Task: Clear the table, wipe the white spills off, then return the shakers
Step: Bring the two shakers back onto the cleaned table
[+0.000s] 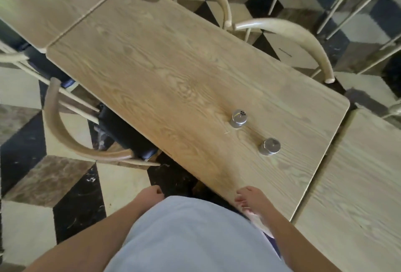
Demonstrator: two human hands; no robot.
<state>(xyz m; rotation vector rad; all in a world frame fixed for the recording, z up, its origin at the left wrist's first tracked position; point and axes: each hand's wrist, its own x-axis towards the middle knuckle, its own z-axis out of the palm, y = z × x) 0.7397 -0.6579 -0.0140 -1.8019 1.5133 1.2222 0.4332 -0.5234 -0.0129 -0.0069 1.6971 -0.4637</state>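
Below the table (195, 72), left hand (152, 193) partly hidden.

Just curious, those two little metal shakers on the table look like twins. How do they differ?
The farther shaker shows dark holes in its lid; the nearer shaker has a lid that looks plain. The farther one stands closer to the table's middle, the nearer one closer to its end. Both are upright, small, round and silvery.

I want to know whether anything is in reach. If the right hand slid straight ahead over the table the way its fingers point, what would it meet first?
Probably bare tabletop. The right hand points up-left, and that line seems to pass left of both metal shakers, though depth is hard to judge.
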